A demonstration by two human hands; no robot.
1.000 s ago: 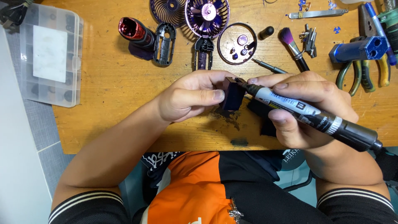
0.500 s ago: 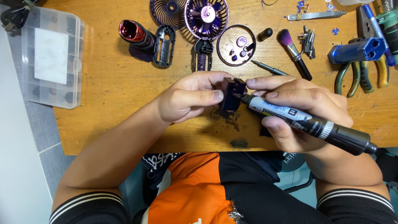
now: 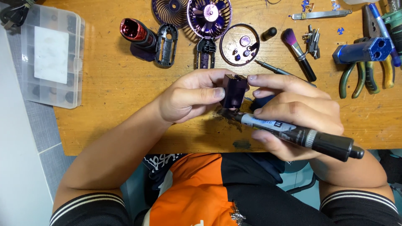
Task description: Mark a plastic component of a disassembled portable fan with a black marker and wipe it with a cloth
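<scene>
Workbench (image 3: 125, 96) wooden, parts-strewn — grey tiled floor (image 3: 42, 138) at left edge.

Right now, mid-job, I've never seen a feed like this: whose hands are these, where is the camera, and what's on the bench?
There is one picture, from a camera worn on the person's head, looking down at their own bare hands over a wooden workbench. The left hand pinches a small dark purple plastic housing. The right hand steadies its top and grips a black pen-shaped tool, tip at the housing's lower end. Behind lie a dismantled purple handheld fan, a ring holding small parts, a brush, pliers and a clear organiser box.
</scene>
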